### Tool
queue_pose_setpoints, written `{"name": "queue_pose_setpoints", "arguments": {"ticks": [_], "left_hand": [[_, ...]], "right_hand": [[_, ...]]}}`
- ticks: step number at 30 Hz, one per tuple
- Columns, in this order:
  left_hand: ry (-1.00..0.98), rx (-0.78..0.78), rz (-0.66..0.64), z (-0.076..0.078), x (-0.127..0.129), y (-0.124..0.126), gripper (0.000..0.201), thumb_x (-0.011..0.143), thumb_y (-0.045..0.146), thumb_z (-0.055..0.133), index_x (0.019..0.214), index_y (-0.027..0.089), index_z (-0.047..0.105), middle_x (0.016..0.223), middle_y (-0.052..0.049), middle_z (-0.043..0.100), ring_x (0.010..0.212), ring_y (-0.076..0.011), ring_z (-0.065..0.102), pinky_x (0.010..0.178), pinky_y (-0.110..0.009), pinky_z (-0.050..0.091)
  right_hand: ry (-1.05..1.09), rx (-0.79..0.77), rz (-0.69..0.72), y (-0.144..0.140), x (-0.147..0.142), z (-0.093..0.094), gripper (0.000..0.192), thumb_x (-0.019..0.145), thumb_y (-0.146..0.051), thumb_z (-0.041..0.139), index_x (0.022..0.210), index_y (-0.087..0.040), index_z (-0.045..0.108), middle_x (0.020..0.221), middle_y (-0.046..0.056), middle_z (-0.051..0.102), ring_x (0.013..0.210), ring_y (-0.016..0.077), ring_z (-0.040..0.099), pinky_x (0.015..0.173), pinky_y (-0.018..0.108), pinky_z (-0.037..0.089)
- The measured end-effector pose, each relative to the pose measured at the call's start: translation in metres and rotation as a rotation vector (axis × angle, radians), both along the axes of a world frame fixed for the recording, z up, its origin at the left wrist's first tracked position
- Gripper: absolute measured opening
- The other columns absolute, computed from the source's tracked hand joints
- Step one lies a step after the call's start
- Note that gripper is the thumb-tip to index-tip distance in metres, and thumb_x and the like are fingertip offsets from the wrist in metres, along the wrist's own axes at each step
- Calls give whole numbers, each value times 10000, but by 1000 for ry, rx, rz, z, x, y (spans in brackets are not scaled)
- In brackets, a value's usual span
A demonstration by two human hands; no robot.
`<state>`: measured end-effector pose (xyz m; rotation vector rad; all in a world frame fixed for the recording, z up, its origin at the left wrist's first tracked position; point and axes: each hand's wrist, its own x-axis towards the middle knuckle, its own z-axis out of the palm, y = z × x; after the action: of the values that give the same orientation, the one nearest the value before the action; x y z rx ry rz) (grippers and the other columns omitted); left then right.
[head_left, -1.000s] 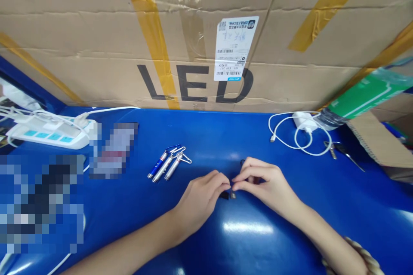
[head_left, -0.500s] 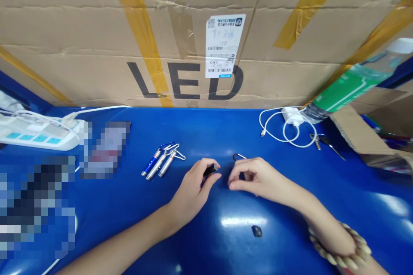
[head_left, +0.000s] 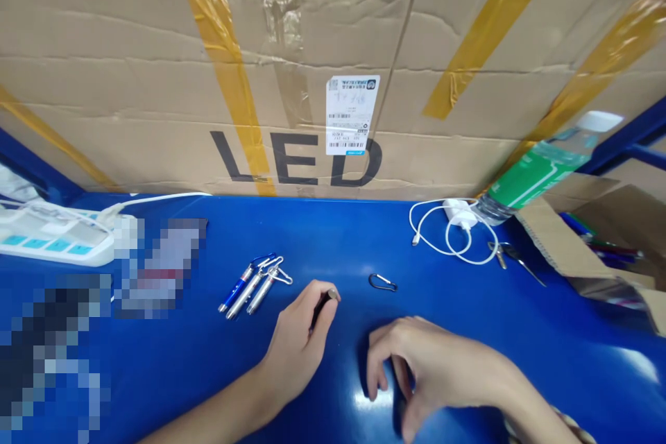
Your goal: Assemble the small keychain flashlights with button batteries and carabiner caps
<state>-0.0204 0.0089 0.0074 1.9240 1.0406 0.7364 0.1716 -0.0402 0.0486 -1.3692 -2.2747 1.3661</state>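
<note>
My left hand [head_left: 297,347] rests on the blue table [head_left: 520,333] and grips a small dark flashlight body [head_left: 323,299] between thumb and fingers, its silver end pointing up. My right hand [head_left: 427,371] hovers low over the table near the front edge, fingers curled downward and apart, covering the spot beneath them. A small black carabiner clip [head_left: 382,282] lies loose just beyond both hands. Three finished keychain flashlights [head_left: 252,284] with clips lie side by side to the left of my left hand.
A large cardboard box [head_left: 333,69] marked LED walls off the back. A white power strip [head_left: 52,243] sits at far left, a white charger with coiled cable [head_left: 450,225] and keys [head_left: 507,255] at right, beside a lying plastic bottle [head_left: 535,170].
My hands have separated. The left hand kept the flashlight body. A small dark piece dropped onto the table, and my right hand moved back and down over that spot. The carabiner now lies uncovered.
</note>
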Motion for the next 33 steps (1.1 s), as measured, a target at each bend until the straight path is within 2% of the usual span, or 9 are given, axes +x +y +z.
{"name": "queue_pose_setpoints", "arguments": {"ticks": [3, 6, 9, 18, 21, 25, 33], "left_hand": [[-11, 1, -7, -1, -1, 0, 148, 925, 232, 367, 854, 217, 496, 729, 27, 533, 605, -123, 494, 584, -215, 388], [-16, 11, -15, -2, -1, 0, 120, 920, 226, 380, 881, 222, 494, 730, 28, 542, 579, -120, 488, 566, -213, 386], [-18, 50, -34, -1, -2, -1, 116, 915, 213, 389, 878, 223, 498, 757, 18, 562, 614, -126, 513, 575, -212, 398], [32, 167, -134, -1, -1, -4, 131, 898, 202, 385, 881, 221, 514, 774, 1, 580, 572, -122, 525, 569, -212, 424], [19, 212, -119, -5, 0, -6, 127, 890, 197, 388, 877, 225, 511, 753, 6, 584, 582, -125, 541, 608, -219, 437], [15, 248, -167, -8, 1, -6, 87, 870, 201, 421, 867, 223, 505, 742, 16, 600, 589, -120, 561, 608, -204, 434], [9, 223, -189, -5, 0, -6, 142, 896, 221, 384, 854, 209, 519, 739, 6, 593, 596, -121, 546, 556, -193, 395]], "right_hand": [[-6, 23, -116, 4, -1, -5, 194, 593, -231, 809, 760, -232, 711, 774, -38, 674, 561, 95, 614, 490, 157, 401], [-42, 118, -253, 12, -1, -11, 191, 607, -191, 808, 763, -217, 699, 766, -23, 664, 579, 112, 620, 532, 180, 433], [-73, 207, -317, 18, 1, -15, 127, 675, -159, 761, 771, -197, 687, 777, -2, 651, 582, 120, 627, 570, 204, 459], [-79, 339, -317, 19, -2, -22, 153, 698, -148, 747, 817, -205, 670, 813, 6, 657, 642, 142, 637, 596, 215, 464], [-74, 385, -311, 20, -4, -19, 143, 704, -151, 743, 809, -219, 673, 815, 1, 666, 737, 160, 638, 651, 217, 466], [-83, 427, -301, 21, -5, -15, 98, 731, -229, 731, 807, -244, 671, 845, -19, 670, 836, 161, 622, 731, 219, 454], [-203, 476, -312, 21, -4, -18, 155, 736, -339, 719, 842, -241, 660, 819, -22, 667, 805, 169, 607, 654, 226, 435]]}}
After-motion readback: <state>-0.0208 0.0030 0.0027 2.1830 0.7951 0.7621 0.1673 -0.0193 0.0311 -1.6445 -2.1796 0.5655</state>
